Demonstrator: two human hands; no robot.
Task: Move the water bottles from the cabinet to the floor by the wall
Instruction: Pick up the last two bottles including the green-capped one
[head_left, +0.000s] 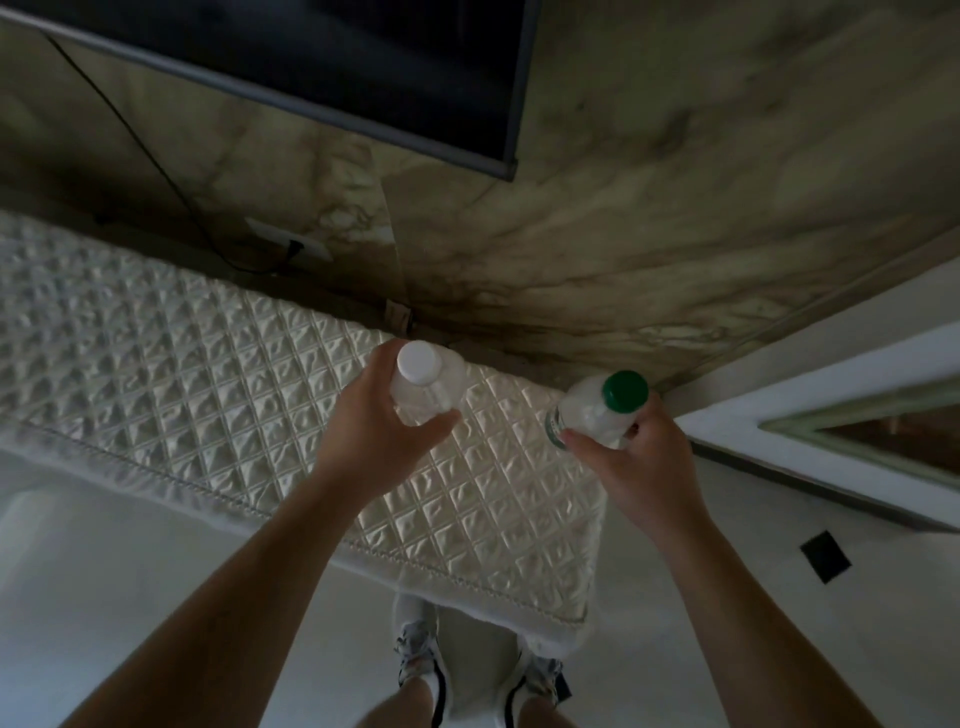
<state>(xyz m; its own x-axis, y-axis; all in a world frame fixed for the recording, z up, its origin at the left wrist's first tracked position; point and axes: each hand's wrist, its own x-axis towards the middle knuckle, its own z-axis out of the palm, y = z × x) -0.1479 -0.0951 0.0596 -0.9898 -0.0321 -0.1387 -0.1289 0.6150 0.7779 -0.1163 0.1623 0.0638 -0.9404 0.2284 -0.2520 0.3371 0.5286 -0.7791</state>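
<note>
White-capped bottle (417, 364) upright in left grip (379, 441), fingers and thumb curled round body below cap, above quilted cover (208, 364). Green-capped bottle (597, 413) tilted in right grip (641, 465), thumb and fingers wrapped round body, over cover's right end, near marble wall (649, 234). Bottles apart.

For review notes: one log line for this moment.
left hand: holds white-cap bottle | right hand: holds green-cap bottle | place: by quilted cover
</note>
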